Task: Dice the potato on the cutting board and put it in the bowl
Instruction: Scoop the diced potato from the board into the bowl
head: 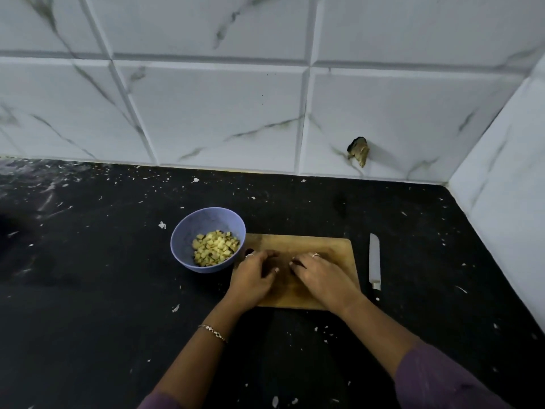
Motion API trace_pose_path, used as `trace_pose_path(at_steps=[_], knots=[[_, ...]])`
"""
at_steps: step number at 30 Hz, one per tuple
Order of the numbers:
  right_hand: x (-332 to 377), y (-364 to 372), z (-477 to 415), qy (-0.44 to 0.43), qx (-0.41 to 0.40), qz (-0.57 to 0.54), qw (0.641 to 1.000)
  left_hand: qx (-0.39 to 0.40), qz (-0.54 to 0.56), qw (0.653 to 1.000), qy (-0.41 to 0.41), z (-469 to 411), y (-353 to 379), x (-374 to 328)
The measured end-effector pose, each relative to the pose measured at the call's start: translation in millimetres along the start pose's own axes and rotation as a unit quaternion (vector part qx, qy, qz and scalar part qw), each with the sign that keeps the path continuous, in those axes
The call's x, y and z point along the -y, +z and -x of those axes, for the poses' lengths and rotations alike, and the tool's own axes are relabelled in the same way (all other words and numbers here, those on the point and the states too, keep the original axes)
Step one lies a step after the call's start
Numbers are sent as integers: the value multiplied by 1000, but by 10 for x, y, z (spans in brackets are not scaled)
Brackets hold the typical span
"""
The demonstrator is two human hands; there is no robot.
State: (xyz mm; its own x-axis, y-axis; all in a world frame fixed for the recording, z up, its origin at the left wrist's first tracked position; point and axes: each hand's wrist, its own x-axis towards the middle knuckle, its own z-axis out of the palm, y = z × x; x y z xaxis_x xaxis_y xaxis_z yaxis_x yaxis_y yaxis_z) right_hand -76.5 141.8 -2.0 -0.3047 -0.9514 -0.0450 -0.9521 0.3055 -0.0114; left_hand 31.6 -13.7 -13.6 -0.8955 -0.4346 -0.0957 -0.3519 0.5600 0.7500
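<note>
Head view: potato dice [216,248] sit left of fingers [262,257].

The 2 forearms reach forward and angle inward. The left hand [254,278] and the right hand [320,276] lie palm down, close side by side, fingers bent toward each other.

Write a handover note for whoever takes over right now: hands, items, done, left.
Left hand: on the cutting board, fingers curled; any pieces under it are hidden.
Right hand: rests on the board, fingers fairly straight, holding nothing.
Knife: on the counter, right of the board.
Bowl: at the board's left edge, holds diced potato.
Done: dicing, apparently; no uncut potato shows.
Left: sweep any stray pieces into the bowl.
</note>
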Motion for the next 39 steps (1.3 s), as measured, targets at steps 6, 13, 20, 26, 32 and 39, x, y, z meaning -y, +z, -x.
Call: trace_pose_path(at_steps=[6, 13, 20, 26, 32, 39], knots=[[-38, 51, -74, -3, -27, -13, 1000, -8, 8, 1000, 13, 45, 21, 18], [-91, 10, -168, 69, -75, -132, 986, -11, 15, 1000, 5, 52, 33, 33], [-200, 7, -240, 178, -77, -305, 933, -18, 25, 1000, 6, 33, 31, 84], [-81, 40, -215, 150, -66, -180, 970, -42, 15, 999, 14, 29, 93, 127], [64, 38, -257, 138, -71, -126, 980, -49, 21, 998, 22, 25, 98, 129], [52, -28, -350, 135, -55, -109, 983, -37, 16, 999, 34, 34, 60, 103]])
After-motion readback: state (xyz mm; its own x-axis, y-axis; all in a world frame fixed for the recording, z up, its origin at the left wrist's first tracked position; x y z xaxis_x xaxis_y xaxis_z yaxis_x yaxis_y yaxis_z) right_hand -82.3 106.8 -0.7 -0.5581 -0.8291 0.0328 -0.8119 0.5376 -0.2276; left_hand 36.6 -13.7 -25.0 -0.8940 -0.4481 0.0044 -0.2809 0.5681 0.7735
